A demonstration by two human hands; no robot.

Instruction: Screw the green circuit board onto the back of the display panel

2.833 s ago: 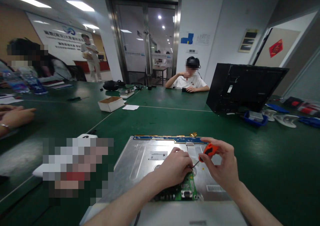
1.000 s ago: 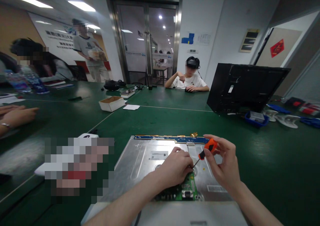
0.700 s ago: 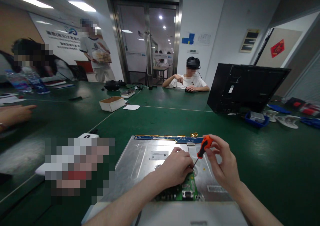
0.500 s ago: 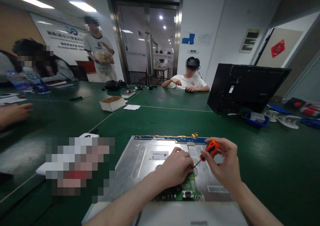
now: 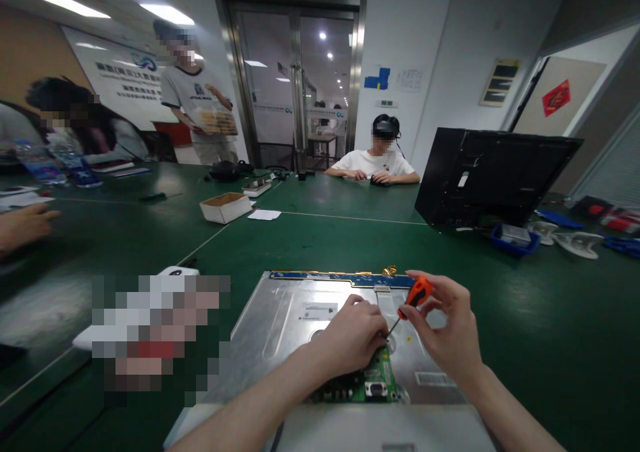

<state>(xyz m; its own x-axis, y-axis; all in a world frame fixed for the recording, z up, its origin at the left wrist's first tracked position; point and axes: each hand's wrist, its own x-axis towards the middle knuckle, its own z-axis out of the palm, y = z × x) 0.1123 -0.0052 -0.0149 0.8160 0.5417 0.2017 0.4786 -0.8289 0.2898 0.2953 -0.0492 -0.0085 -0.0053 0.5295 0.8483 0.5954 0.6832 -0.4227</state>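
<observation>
My right hand [image 5: 450, 322] is closed around the black and orange handle of a screwdriver [image 5: 416, 296]. The screwdriver leans, its thin shaft running down to the left. Its tip ends beside the fingertips of my left hand [image 5: 356, 331], at the upper corner of a green circuit board [image 5: 383, 372]. My left fingers are curled together there; whatever they pinch is hidden. Both hands are over the silver metal back of a display panel [image 5: 280, 319]. A blue circuit strip [image 5: 320, 277] runs along the panel's far edge, joined by a flat ribbon cable [image 5: 383, 291].
Left of the panel, a white object [image 5: 175, 272] is partly pixelated. An open small box [image 5: 226, 208] and a paper slip [image 5: 265, 215] lie farther off. A black monitor [image 5: 495, 175] and a blue tray [image 5: 515, 239] stand at right. Other people are around the green table [image 5: 320, 239].
The screwdriver's handle has tipped slightly left and my right fingers have shifted around it. My left hand stays put. The standing person has shifted left; the person opposite has lowered a hand.
</observation>
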